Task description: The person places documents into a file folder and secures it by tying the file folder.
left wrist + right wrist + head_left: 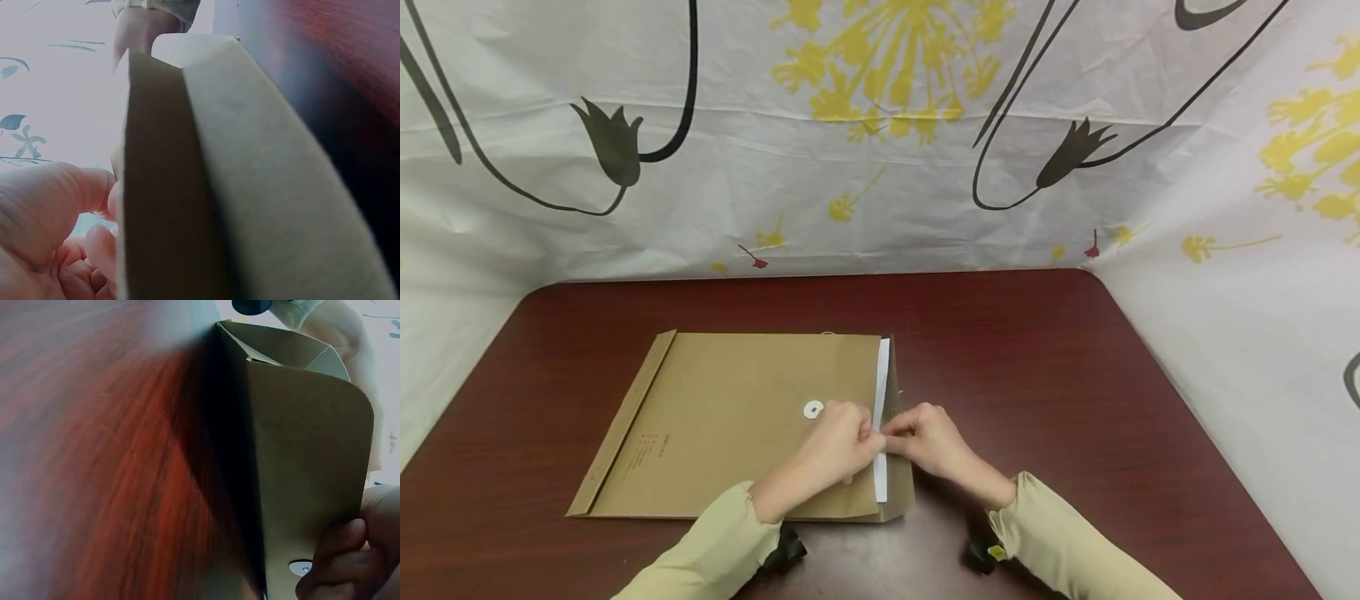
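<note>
A brown kraft document envelope [730, 417] lies flat on the table, its mouth toward the right and a white button on its upper face. White papers [882, 483] show as a narrow strip at the mouth. My left hand [842, 442] lies over the envelope and pinches its mouth edge beside the papers; the fingertips are partly hidden. From the right, my right hand [928, 442] pinches the raised flap [309, 450]. In the right wrist view its fingers curl over the flap's edge near another white button [300, 568]. The left wrist view shows the open side fold [162, 175].
The dark red wooden table [1037, 375] extends around the envelope. White cloth [880, 200] with printed flowers hangs behind it and at both sides. Dark wrist devices [979, 553] sit under both sleeves, close to the tabletop.
</note>
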The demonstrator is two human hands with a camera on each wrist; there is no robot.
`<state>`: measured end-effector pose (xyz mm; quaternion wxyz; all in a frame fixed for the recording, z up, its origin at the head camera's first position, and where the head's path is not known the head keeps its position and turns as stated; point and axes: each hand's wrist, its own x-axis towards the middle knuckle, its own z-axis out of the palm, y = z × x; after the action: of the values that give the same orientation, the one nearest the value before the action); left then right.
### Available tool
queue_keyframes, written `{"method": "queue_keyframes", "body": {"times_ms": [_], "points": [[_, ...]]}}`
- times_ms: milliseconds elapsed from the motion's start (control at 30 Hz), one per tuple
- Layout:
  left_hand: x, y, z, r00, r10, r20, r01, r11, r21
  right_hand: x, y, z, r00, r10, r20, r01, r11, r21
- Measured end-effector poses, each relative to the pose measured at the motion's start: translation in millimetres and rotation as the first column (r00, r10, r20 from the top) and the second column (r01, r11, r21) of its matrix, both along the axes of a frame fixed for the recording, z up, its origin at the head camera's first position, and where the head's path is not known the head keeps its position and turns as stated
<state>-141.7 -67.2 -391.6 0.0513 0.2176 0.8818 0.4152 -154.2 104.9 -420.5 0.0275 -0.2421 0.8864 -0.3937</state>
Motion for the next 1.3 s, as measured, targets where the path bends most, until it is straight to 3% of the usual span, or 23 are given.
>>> {"method": "queue_keyframes", "body": {"times_ms": [133,333,633,833,967,1100,1200,1300], "points": [[0.0,1.6,-2.9,0.999,0.002,-0.052,-0.002,1.0,-0.01,-1.7,-6,3.1,0.999,-0.032,0.036,0.03,0.997,0.064],[-0.4,3.4,-6.2,0.992,0.008,-0.122,-0.012,0.999,-0.033,-4.6,-13,4.2,0.999,-0.049,0.024,0.046,0.992,0.114],[-1.3,5.1,-7.6,0.991,0.023,-0.132,-0.029,0.999,-0.042,-5.1,-16,0.8,0.998,-0.055,0.005,0.054,0.99,0.131],[-2.5,8.5,-9.6,0.996,0.039,-0.086,-0.044,0.998,-0.054,-0.8,-3,-1.4,0.999,0.006,-0.038,-0.003,0.997,0.073],[-3.1,10.7,-13.8,0.986,0.03,-0.162,-0.046,0.994,-0.094,3.7,4,1.5,0.998,0.015,-0.055,-0.015,1.0,0.005],[-2.6,11.4,-18.3,0.963,0.024,-0.267,-0.059,0.991,-0.123,6.7,7,6.4,0.999,0.002,-0.054,-0.004,0.999,-0.041],[-2.3,11.8,-20.4,0.958,0.03,-0.287,-0.07,0.989,-0.129,7.6,8,8.2,0.999,0.006,-0.034,-0.008,0.998,-0.054],[-2.3,12.0,-21.3,0.962,0.024,-0.272,-0.058,0.991,-0.118,8.9,9,7.9,1.0,0.016,-0.026,-0.018,0.998,-0.061]]}}
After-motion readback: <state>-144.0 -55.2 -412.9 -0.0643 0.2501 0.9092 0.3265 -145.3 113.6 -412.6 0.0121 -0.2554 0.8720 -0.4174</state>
